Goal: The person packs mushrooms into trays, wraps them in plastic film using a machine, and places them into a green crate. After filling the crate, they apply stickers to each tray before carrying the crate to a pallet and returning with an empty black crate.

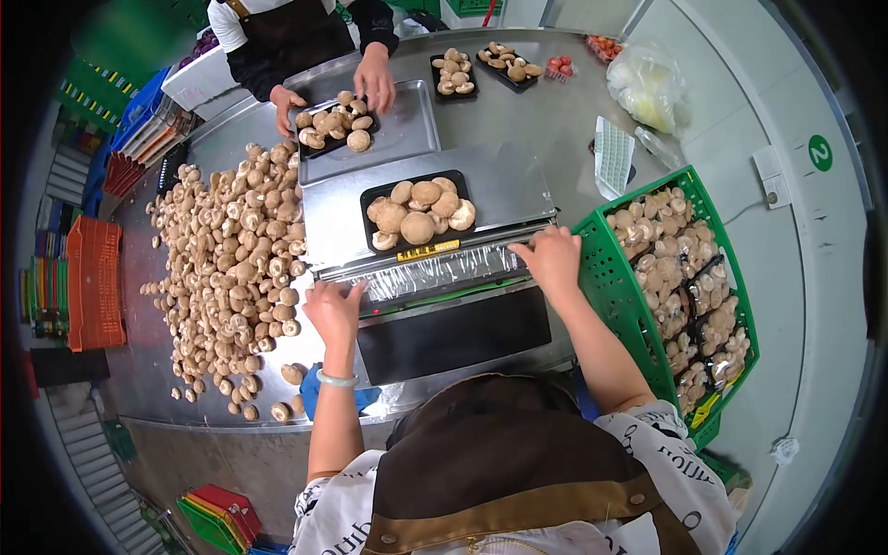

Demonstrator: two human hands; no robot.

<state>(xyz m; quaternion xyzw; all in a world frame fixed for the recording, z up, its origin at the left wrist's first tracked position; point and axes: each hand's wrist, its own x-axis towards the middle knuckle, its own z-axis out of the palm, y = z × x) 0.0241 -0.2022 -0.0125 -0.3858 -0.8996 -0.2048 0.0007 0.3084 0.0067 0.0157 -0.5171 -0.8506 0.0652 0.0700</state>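
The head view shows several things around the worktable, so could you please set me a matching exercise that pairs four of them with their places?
Things
1. Large green crate
2. Wearer's left hand
3. Mushroom tray nearest the wearer
4. Loose mushrooms

Places
A. At the left end of the clear film
B. Heaped on the left side of the table
C. On the wearer's right, holding mushroom packs
D. Just beyond the clear film, on the metal surface

Pairs: 1-C, 2-A, 3-D, 4-B
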